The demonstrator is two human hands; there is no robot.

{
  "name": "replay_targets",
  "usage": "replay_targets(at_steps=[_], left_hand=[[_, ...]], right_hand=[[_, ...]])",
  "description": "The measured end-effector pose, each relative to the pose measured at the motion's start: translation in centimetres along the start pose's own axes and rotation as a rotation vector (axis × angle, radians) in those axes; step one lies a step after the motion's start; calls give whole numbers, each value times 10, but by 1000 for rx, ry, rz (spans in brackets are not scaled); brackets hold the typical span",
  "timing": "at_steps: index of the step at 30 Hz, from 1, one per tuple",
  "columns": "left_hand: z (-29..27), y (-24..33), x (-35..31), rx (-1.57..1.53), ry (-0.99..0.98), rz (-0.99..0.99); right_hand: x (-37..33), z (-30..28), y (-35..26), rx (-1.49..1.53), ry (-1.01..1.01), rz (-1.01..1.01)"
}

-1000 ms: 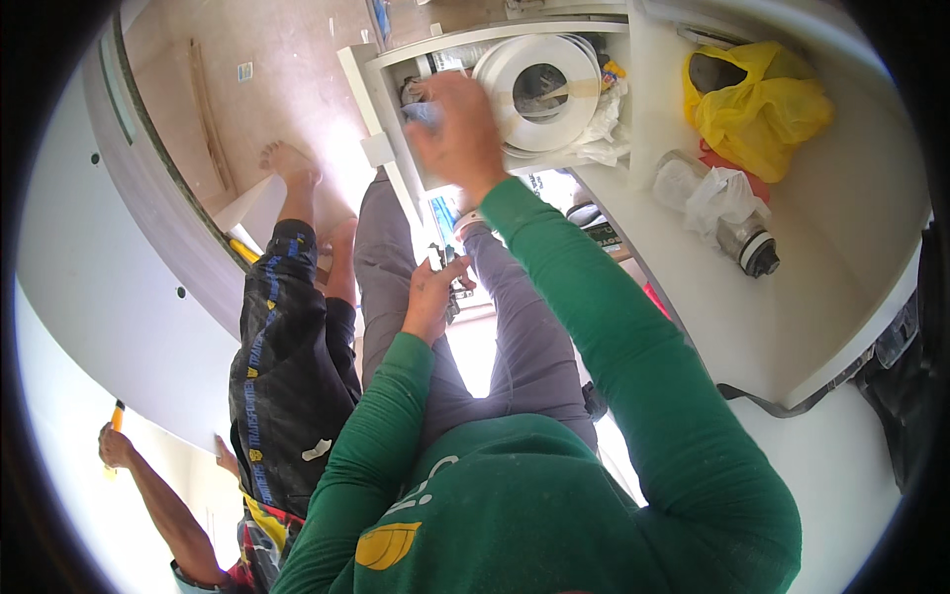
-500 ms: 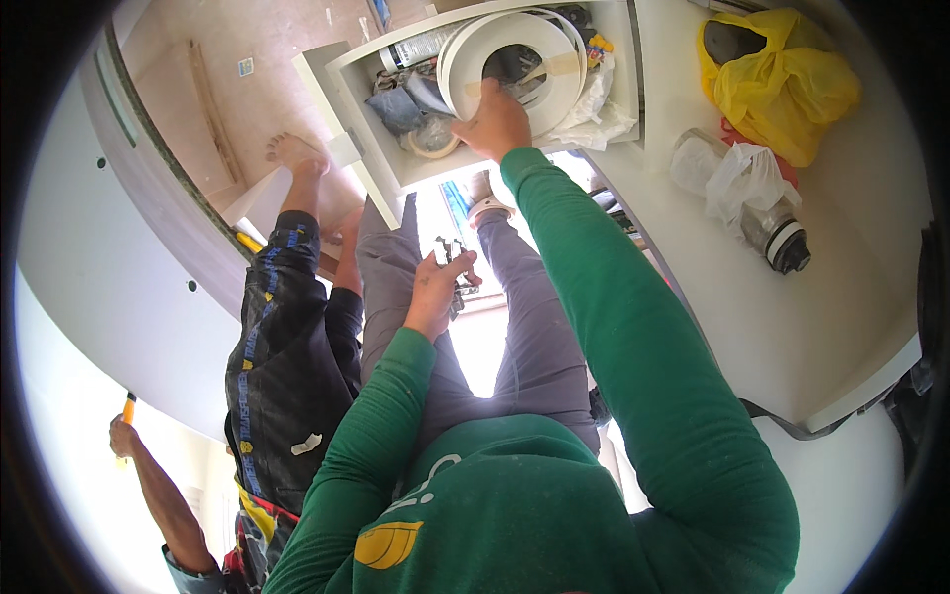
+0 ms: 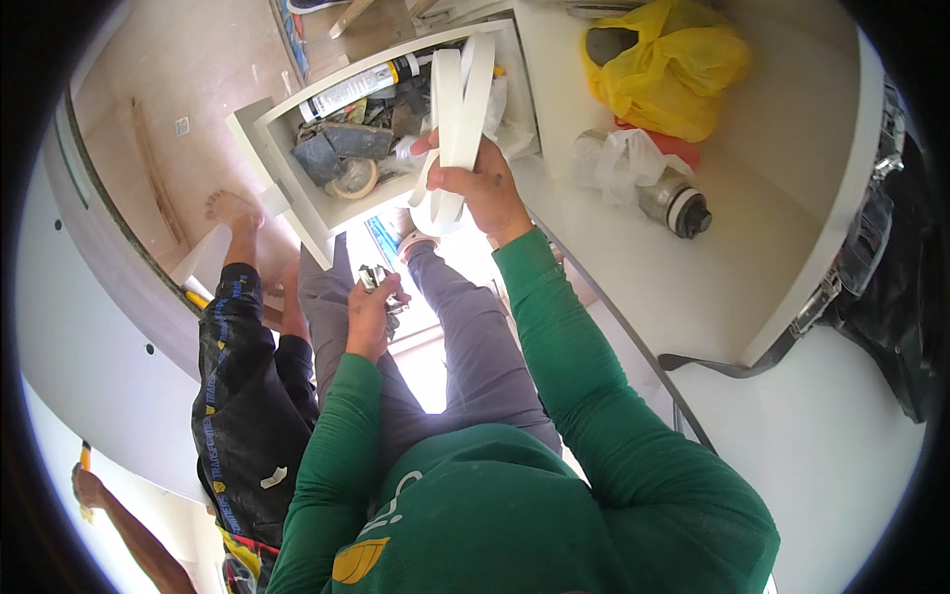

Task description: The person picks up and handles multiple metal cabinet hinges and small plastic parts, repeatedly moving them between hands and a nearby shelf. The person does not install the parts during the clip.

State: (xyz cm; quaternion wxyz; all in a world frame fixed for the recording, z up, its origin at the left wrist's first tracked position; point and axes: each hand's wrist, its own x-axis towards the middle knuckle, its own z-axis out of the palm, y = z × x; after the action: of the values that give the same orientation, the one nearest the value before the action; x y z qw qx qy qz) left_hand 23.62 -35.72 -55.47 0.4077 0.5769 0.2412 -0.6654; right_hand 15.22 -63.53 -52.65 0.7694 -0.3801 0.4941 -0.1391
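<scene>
My right hand (image 3: 487,190) grips a coil of white edge banding (image 3: 463,104), its loops standing tall above an open white drawer (image 3: 346,212). Part of the coil hangs below my fingers, over the drawer's near side. Lower down, in front of my thighs, my left hand (image 3: 370,315) is closed around silver metal pieces (image 3: 381,282) that look like cabinet hinges. My fingers partly cover them. Inside the drawer lie a sealant tube (image 3: 356,87), dark grey scraps (image 3: 336,147), a roll of tape (image 3: 356,180) and clear plastic wrapping.
On the right, a white cabinet (image 3: 732,257) holds a yellow plastic bag (image 3: 683,69) and a drink bottle (image 3: 675,206). A black bag (image 3: 886,307) lies beyond it. Another person (image 3: 247,406) is close on my left; that person's hand (image 3: 89,487) holds an orange-handled tool.
My right hand has lifted the white coil out of the drawer and turned it on edge, uncovering the drawer's contents. The left hand keeps the metal pieces. The whole view has shifted.
</scene>
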Motion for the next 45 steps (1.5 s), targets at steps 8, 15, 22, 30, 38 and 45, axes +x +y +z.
replay_targets(at_steps=[8,15,22,30,38,45], left_hand=[[40,62,56,-268,-192,-159],[59,62,85,-27,-192,-42],[53,61,97,505,-96,493],[91,77,95,845,-215,578],[97,62,32,407,-2,366],[97,69,43,351,35,448]], right_hand=[[-13,3,-1,281,15,36],[-52,-12,25,195,107,195],[-83,-19,48,174,86,190],[-85,-16,47,236,247,193],[-98,-10,52,48,241,156],[-92,17,71,-82,322,38]])
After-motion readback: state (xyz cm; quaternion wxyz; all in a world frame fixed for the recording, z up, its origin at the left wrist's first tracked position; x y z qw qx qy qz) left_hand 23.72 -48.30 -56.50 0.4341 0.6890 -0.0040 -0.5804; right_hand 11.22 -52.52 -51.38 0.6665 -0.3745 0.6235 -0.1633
